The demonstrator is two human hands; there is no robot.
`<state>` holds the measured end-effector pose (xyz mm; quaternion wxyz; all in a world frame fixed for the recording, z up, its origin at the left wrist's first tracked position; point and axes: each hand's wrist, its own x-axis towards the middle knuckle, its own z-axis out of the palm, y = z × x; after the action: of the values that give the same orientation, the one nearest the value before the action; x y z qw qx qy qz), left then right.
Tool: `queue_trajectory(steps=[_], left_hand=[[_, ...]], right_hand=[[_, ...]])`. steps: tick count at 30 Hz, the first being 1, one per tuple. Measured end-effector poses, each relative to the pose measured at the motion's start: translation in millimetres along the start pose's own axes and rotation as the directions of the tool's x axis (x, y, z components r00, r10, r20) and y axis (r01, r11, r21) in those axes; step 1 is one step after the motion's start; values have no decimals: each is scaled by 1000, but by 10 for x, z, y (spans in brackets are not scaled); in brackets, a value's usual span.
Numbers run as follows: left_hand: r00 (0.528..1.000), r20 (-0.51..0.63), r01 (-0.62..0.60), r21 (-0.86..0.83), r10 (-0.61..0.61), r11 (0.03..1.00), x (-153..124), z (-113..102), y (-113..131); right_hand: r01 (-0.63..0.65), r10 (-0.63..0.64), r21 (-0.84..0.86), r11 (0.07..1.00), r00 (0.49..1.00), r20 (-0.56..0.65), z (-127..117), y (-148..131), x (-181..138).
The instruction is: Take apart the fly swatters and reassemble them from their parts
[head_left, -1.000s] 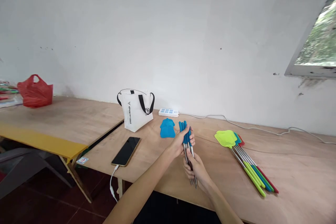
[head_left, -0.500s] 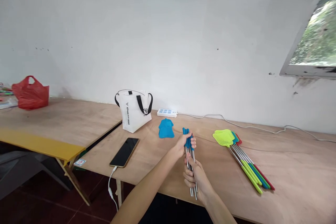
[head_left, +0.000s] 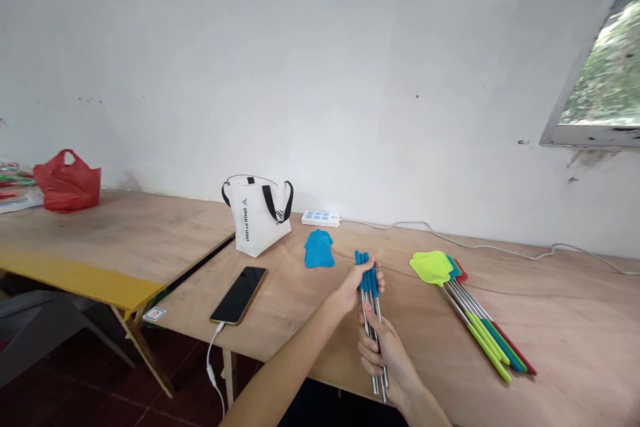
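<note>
Vs. a sec ago, the bundle of blue-handled metal rods (head_left: 369, 282) has come lower & a bit rightward, so its bare ends now show about in line w/ the surface's front edge; can't tell if they touch it. L hand (head_left: 353, 287) is wrapped round the blue grips, thumb across; R hand (head_left: 389, 350) is clasped round the metal shafts below, gap btwn hands a touch wider. Prob. means the bundle's being repositioned as one & isn't set down yet; exact no. of rods unclear. Rest is unmoved: blue mesh pieces (head_left: 319, 250) lie stacked toward the back edge of the table (head_left: 285, 300), just in front of the power strip (head_left: 321, 219); fly swatters (head_left: 481, 329) (yellow-green, blue, green, red grips) lie fanned on the right, grips toward the front edge. Writing: white tote (head_left: 260, 220), near the back edge, has a logo + sideways black text, "STUDIO" legible, 1st word iffy. Sticker (head_left: 155, 314) at the front left corner has a blue border + red mark, can't read. Phone (head_left: 239, 295) by the front edge, L side: screen dark, no brand visible, white cable (head_left: 211, 367) hanging off the edge. Strip has blue markings, too small to read.
</note>
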<state>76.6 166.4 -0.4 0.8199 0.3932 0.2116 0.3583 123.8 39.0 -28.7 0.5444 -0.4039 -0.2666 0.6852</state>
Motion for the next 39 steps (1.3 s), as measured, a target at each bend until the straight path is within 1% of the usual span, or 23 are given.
queue_trajectory(steps=[2,3,5,7,8,11,14,17,18,19,21,22,23,24,25,26,27,28,29,31,33,36,39], left_hand=[[999,-28,-24,15,24,1000,-24,-32,3],[996,-70,-44,51,47,998,-27,-66,8],[974,-195,-80,166,112,983,-22,-173,21],[935,-307,-95,270,179,958,-14,-320,26],[919,-339,-96,300,200,949,-14,-398,23],[895,-383,-80,369,230,926,-26,-581,-17],[874,-381,-93,476,301,874,-52,-645,-72],[843,-340,-160,582,417,797,-120,-646,-80],[819,-306,-198,643,485,740,-159,-647,-66],[788,-249,-238,721,563,651,-207,-650,-44],[726,-66,-290,873,685,392,-322,-656,13],[722,46,-301,919,690,255,-382,-654,43],[746,147,-314,938,649,148,-438,-647,68],[786,228,-338,937,574,91,-486,-635,87],[824,297,-372,926,483,64,-523,-620,95],[846,350,-406,912,402,62,-546,-605,91],[860,379,-427,901,342,74,-556,-593,75],[873,381,-426,900,305,92,-554,-588,46],[890,356,-399,911,285,108,-540,-591,7],[928,265,-304,945,263,119,-491,-621,-93],[944,197,-228,969,263,94,-425,-666,-198],[945,115,-125,992,306,14,-318,-694,-307],[944,-9,34,997,330,-72,-199,-627,-337]], right_hand=[[14,-14,-44,999,1000,14,-49,-39,56],[24,-23,-85,996,1000,11,-81,-78,105],[40,-45,-232,972,999,-15,-157,-194,242],[40,-71,-417,908,996,-60,-244,-330,404],[36,-81,-471,881,994,-75,-286,-391,485],[27,-102,-594,804,990,-94,-380,-487,681],[31,-132,-745,666,988,-78,-431,-492,807],[47,-162,-894,445,986,-29,-499,-577,894],[59,-172,-933,355,985,-4,-530,-644,916],[78,-183,-963,257,983,30,-564,-729,935],[138,-199,-989,52,972,126,-628,-924,966],[177,-198,-983,-49,963,183,-651,-1017,979],[216,-185,-966,-143,953,241,-667,-1098,994],[257,-163,-939,-227,941,297,-673,-1161,1009],[298,-132,-906,-302,928,349,-672,-1206,1026],[338,-98,-867,-366,913,397,-665,-1230,1044],[375,-63,-825,-423,896,439,-655,-1238,1063],[405,-30,-782,-474,880,474,-644,-1230,1081],[424,-5,-741,-521,866,500,-635,-1211,1099],[425,13,-673,-605,851,525,-636,-1147,1129],[373,-19,-638,-674,854,520,-672,-1071,1150],[213,-149,-650,-729,878,455,-806,-1009,1152],[3,-314,-710,-704,895,315,-1041,-1093,1085]])
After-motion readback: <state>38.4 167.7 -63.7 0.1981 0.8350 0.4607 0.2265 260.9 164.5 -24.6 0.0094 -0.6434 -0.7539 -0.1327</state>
